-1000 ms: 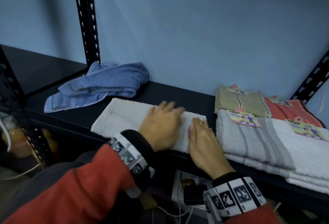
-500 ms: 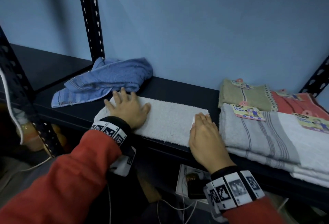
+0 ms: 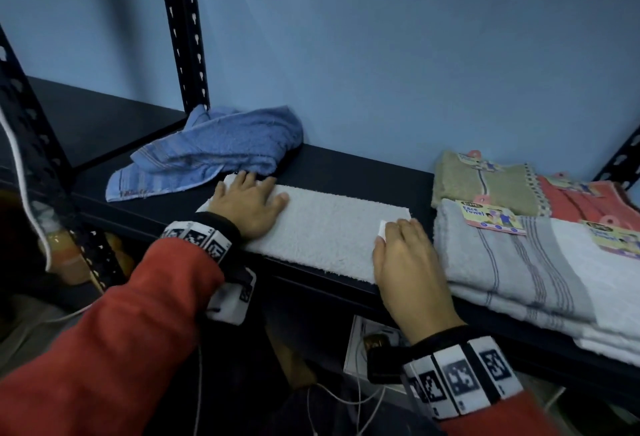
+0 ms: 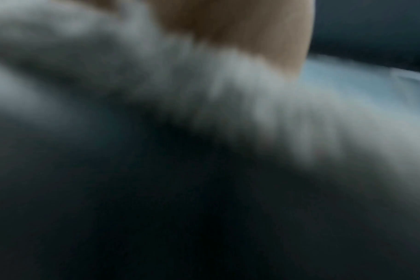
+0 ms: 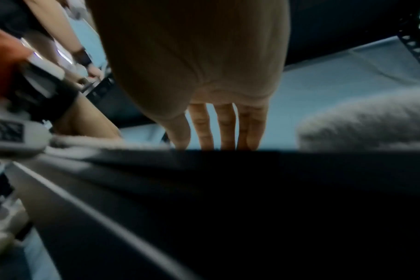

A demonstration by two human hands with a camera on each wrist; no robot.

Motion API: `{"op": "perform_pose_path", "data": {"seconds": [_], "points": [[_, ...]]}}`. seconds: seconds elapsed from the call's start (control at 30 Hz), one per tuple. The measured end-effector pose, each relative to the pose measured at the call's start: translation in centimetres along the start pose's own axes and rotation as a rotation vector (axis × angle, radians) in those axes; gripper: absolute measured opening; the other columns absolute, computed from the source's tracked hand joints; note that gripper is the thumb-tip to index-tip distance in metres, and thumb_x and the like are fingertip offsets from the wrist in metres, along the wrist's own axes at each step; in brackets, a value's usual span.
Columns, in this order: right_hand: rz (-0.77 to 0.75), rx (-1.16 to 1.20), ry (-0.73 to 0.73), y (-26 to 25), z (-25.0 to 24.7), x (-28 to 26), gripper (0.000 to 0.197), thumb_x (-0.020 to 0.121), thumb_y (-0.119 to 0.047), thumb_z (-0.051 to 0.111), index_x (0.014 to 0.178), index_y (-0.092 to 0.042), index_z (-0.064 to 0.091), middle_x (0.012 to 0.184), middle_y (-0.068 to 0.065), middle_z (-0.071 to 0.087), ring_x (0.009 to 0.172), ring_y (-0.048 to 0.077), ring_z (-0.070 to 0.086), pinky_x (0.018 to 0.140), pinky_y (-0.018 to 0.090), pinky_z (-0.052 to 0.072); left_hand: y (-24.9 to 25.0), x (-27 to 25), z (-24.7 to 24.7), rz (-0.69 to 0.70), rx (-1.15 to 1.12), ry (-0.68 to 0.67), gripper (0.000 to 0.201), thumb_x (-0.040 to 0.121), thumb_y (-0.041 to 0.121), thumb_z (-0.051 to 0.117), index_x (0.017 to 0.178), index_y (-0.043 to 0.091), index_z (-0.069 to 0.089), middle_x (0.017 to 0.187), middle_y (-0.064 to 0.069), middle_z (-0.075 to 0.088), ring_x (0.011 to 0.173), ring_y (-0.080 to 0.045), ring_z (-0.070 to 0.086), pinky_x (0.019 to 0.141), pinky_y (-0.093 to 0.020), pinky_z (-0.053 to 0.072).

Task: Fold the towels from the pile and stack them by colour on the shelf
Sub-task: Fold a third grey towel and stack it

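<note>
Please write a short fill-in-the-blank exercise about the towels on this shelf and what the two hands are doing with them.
1. Both hands lie flat on the ____ towel.
2. The crumpled, unfolded towel behind the left hand is ____ in colour.
3. The grey striped towel beside the right hand carries a paper label that reads "Face ____".
4. The coral towel lies to the right of the ____ one.

Missing words: white; blue; Towel; olive
</note>
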State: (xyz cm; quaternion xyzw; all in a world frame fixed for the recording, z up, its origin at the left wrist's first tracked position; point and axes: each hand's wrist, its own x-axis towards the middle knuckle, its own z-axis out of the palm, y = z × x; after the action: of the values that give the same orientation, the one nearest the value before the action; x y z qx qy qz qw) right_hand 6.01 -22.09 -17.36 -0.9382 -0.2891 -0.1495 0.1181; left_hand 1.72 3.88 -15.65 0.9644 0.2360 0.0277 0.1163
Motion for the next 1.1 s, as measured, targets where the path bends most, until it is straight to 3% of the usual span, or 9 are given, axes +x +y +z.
{"op": "perform_pose_path", "data": {"seconds": [0.1, 0.23, 0.33, 0.43, 0.63, 0.73, 0.83, 1.0, 1.1], "points": [[-0.077, -0.152, 0.143, -2.1, -2.5, -1.0, 0.015, 0.090, -0.024, 0.070, 0.095, -0.010, 0.067, 0.089, 0.010, 0.063, 0.087, 0.031, 0.056, 0.074, 0.042, 0.047, -1.4, 0.1, -1.5, 0.022, -0.072, 0.005, 0.047, 0.106, 0.046, 0.035, 0.150, 0.028, 0.043, 0.160, -0.002, 0.036, 0.150, -0.025, 0.027, 0.122, -0.052, 0.017], [-0.068, -0.068, -0.157, -3.4, -3.4, -1.4, 0.046, 0.100, -0.059, 0.039, 0.106, -0.019, 0.060, 0.107, 0.002, 0.059, 0.106, 0.025, 0.054, 0.089, 0.039, 0.044, -2.2, -0.3, -3.2, 0.029, -0.138, -0.005, 0.037, 0.105, 0.021, 0.044, 0.139, 0.022, 0.057, 0.145, -0.009, 0.054, 0.135, -0.029, 0.047, 0.112, -0.036, 0.033], [0.001, -0.092, -0.121, -2.6, -2.5, -0.8, 0.031, 0.098, -0.045, 0.055, 0.109, -0.017, 0.064, 0.120, 0.011, 0.061, 0.119, 0.034, 0.053, 0.100, 0.047, 0.043, -2.7, -0.4, -3.6, 0.021, -0.090, 0.033, 0.034, 0.098, 0.020, 0.056, 0.131, 0.022, 0.064, 0.140, -0.008, 0.060, 0.129, -0.029, 0.052, 0.108, -0.037, 0.038], [0.038, -0.131, 0.048, -2.4, -2.3, -0.8, 0.023, 0.091, -0.025, 0.066, 0.111, -0.013, 0.067, 0.113, 0.013, 0.062, 0.105, 0.036, 0.055, 0.090, 0.047, 0.044, -2.7, -0.7, -3.7, -0.030, -0.122, 0.050, 0.017, 0.091, 0.029, 0.070, 0.107, 0.024, 0.071, 0.122, -0.006, 0.067, 0.114, -0.027, 0.060, 0.096, -0.036, 0.047], [-0.022, 0.168, -0.187, -2.8, -1.1, -0.4, 0.059, 0.103, -0.060, 0.021, 0.131, -0.024, 0.059, 0.147, 0.007, 0.049, 0.138, 0.025, 0.041, 0.112, 0.044, 0.035, -1.3, -1.4, -3.8, 0.017, -0.178, 0.029, 0.023, 0.085, 0.037, 0.078, 0.077, 0.023, 0.062, 0.096, -0.004, 0.068, 0.091, -0.023, 0.062, 0.078, -0.032, 0.048], [0.126, 0.153, -0.176, -1.8, -1.7, 0.3, 0.052, 0.102, -0.053, 0.033, 0.123, -0.013, 0.059, 0.139, 0.013, 0.048, 0.131, 0.034, 0.043, 0.104, 0.044, 0.040, -0.2, -2.2, -3.8, 0.081, -0.211, -0.073, 0.027, 0.085, 0.042, 0.078, 0.076, 0.019, 0.066, 0.081, 0.001, 0.067, 0.076, -0.014, 0.061, 0.066, -0.029, 0.047], [0.054, 0.315, -0.234, -2.8, -3.6, -0.6, 0.050, 0.101, -0.052, 0.043, 0.131, -0.014, 0.054, 0.145, 0.003, 0.047, 0.135, 0.023, 0.043, 0.107, 0.034, 0.037, 1.2, -2.5, -3.7, 0.138, -0.201, -0.072, 0.029, 0.089, 0.035, 0.074, 0.071, 0.015, 0.067, 0.070, 0.002, 0.065, 0.067, -0.014, 0.060, 0.056, -0.025, 0.041], [-0.160, 0.205, -0.520, -1.7, -3.4, -1.1, 0.085, 0.093, -0.065, 0.049, 0.161, -0.029, 0.012, 0.169, -0.008, 0.000, 0.154, 0.006, -0.003, 0.126, 0.032, 0.007, 3.0, -3.4, -3.3, 0.193, -0.244, -0.025, 0.027, 0.087, 0.028, 0.075, 0.066, 0.014, 0.067, 0.068, -0.001, 0.068, 0.068, -0.018, 0.066, 0.058, -0.027, 0.049], [-0.108, 0.295, -0.427, -1.0, -3.9, -1.0, 0.088, 0.088, -0.067, 0.054, 0.160, -0.027, 0.021, 0.168, -0.009, 0.007, 0.154, 0.004, 0.001, 0.124, 0.026, 0.007, 3.3, -4.0, -2.9, 0.185, -0.286, -0.008, 0.024, 0.083, 0.036, 0.077, 0.072, 0.017, 0.068, 0.075, 0.001, 0.070, 0.073, -0.016, 0.067, 0.061, -0.029, 0.053]]}}
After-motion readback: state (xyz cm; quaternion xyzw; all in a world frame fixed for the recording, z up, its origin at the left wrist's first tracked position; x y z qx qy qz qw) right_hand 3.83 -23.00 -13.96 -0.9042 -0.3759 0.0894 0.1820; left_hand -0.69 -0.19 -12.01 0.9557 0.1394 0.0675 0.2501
